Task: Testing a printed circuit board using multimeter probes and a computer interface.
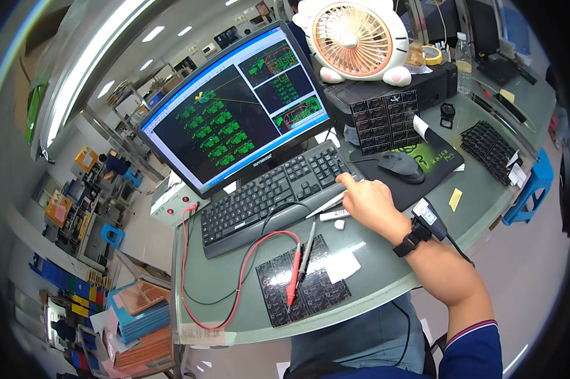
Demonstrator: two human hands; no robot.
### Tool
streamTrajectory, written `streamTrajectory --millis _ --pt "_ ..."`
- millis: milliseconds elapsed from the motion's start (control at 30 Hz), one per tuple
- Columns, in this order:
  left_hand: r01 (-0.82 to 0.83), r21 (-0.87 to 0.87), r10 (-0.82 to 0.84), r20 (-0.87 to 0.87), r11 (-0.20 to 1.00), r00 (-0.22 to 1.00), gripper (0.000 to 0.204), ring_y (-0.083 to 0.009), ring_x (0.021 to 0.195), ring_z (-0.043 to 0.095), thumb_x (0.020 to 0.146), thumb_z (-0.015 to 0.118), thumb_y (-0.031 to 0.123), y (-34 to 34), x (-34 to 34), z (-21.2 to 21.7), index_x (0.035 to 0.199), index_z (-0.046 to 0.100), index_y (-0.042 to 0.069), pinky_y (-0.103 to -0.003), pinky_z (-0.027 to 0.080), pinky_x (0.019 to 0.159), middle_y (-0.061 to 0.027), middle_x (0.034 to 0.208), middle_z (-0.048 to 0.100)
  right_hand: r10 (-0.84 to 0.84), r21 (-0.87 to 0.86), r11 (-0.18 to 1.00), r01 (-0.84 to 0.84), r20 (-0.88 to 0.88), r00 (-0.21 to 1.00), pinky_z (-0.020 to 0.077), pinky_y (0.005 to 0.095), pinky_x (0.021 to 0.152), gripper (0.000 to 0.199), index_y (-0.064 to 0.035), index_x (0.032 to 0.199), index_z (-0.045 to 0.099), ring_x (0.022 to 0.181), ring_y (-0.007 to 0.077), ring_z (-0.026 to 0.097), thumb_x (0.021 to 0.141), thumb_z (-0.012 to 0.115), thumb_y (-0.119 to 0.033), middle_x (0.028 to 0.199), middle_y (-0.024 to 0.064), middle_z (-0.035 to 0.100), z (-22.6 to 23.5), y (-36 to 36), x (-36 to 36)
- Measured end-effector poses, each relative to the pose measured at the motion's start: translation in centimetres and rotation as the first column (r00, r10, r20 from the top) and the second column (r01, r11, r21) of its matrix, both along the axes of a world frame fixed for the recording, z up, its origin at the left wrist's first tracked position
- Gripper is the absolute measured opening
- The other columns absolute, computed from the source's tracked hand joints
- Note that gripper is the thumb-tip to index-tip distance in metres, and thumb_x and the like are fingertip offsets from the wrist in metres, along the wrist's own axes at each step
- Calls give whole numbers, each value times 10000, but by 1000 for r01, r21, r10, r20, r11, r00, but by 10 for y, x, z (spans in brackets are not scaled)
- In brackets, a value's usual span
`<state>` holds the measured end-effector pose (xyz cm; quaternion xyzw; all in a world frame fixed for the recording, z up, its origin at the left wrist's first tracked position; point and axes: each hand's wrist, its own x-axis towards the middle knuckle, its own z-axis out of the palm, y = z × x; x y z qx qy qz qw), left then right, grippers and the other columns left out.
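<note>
My right hand (372, 203) reaches over the right end of the black keyboard (269, 192), index finger stretched out at the number keys. Its other fingers are curled, and a slim white pointed tool (326, 206) sticks out from under them. A white marker-like stick (333, 215) lies just below. My left hand is out of view. Nearer me, a dark circuit board panel (279, 281) lies on the glass-topped desk (234, 316). A red test probe (293, 278) and a black test probe (308, 251) rest across it. White paper (342, 266) covers its right part.
Behind the keyboard stands a monitor (228, 120) showing green board layouts. A mouse (401, 168) sits on a mat, before an upright board panel (386, 123). More boards (488, 150) are stacked at right. A fan (354, 39) stands at the back; a tester box (171, 205) is at left.
</note>
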<state>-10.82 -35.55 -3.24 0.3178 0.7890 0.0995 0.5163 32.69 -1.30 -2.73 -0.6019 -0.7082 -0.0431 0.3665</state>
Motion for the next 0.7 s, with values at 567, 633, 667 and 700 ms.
streamTrajectory --millis 567,633,667,700 --pt "237 277 -159 -277 931 948 230 -194 718 545 889 573 258 16 38 -11 824 593 39 -313 447 676 -80 751 565 30 -128 991 -32 -17 999 487 482 662 269 -96 1116 541 720 340 664 849 563 -126 726 136 675 3 -11 -2" --pt "253 305 -163 -291 918 943 227 -198 722 546 885 577 258 13 43 -13 827 593 38 -316 448 679 -82 755 565 19 -110 994 -21 -21 1000 504 479 647 255 -112 1105 571 711 350 661 851 568 -132 718 143 666 0 -12 -1" --pt "256 319 -160 -297 913 942 226 -200 724 546 883 579 257 12 42 -12 829 593 38 -317 448 681 -83 756 565 22 -120 992 -23 -9 1000 504 479 647 255 -112 1105 571 711 350 661 851 568 -132 718 143 666 2 -14 -2" --pt "256 327 -158 -296 910 942 225 -201 727 547 882 581 257 8 41 -12 831 593 38 -318 448 683 -84 758 565 33 -113 993 -37 -32 999 504 466 646 253 -109 1104 567 713 345 662 853 573 -136 719 137 667 5 -15 -3"
